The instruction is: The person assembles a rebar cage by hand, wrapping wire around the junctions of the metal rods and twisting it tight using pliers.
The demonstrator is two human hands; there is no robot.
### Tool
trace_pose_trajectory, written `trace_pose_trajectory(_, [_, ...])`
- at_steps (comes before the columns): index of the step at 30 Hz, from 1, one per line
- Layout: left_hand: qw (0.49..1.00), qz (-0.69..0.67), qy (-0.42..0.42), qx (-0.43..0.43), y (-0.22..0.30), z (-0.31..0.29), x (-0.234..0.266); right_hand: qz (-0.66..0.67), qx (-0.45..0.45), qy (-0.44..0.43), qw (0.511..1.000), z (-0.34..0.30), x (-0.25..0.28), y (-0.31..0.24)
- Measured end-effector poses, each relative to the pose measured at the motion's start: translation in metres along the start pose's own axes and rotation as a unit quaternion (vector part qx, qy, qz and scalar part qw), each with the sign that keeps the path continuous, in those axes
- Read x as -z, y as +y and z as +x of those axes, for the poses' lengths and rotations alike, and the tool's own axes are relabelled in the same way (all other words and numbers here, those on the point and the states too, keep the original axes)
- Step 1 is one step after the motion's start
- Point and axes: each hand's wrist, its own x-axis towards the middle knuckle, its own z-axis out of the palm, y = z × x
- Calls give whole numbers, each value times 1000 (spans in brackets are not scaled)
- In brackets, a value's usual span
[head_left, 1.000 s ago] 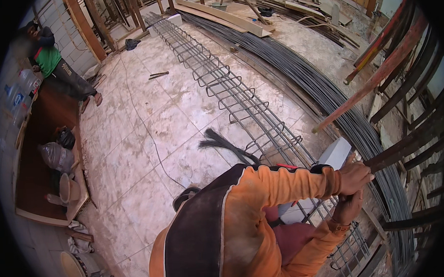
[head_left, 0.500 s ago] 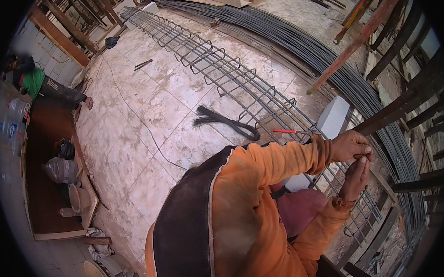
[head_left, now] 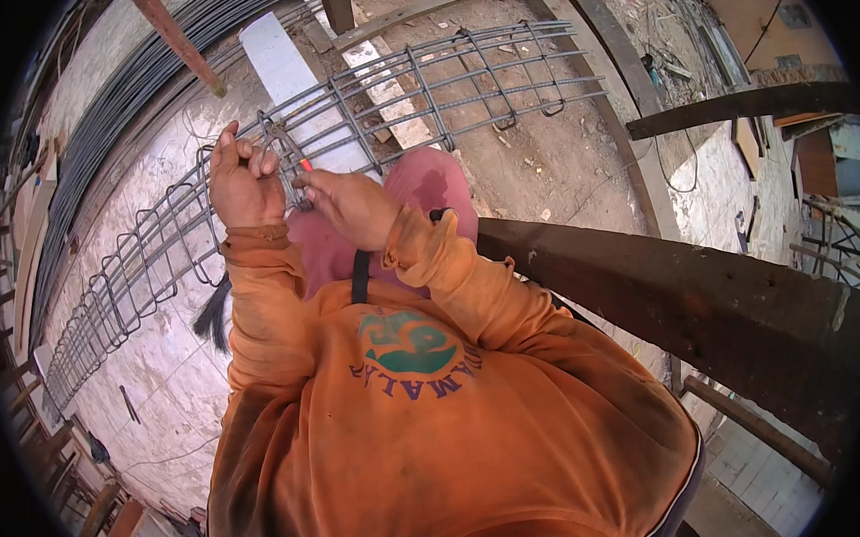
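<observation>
My left hand [head_left: 247, 185] is raised over the rebar cage [head_left: 336, 95], its fingers curled in. Whatever they hold is too small to make out. My right hand [head_left: 352, 207] is beside it, thumb and fingers pressed together; what is in them cannot be seen. Just beyond the right fingertips lie red-handled pincers [head_left: 305, 165] against the cage bars; whether my hand touches them is unclear. The cage has long bars with bent square stirrups, running from far left to upper right across my knees. A bundle of black tie wire [head_left: 211, 318] shows partly behind my left sleeve.
A white block [head_left: 282, 59] sits under the cage. Long steel bars [head_left: 116, 100] lie in a curved stack at upper left. To my right a thick dark beam [head_left: 661, 292] slants past, and a wooden post [head_left: 178, 41] stands beyond the cage.
My view has swung round to the right, toward the cage's near end. My hands, pinched together before, are now apart, the right one close to the pincers.
</observation>
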Motion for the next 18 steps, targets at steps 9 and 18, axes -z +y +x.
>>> trace_pose_trajectory(9, [997, -59, -34, 24, 10, 71, -2, -31, -120, -61, 990, -3, 28, 3])
trace_pose_trajectory(18, [996, -21, -71, 56, -60, 88, -74, -49, -90, 187, 977, 76, 55, 13])
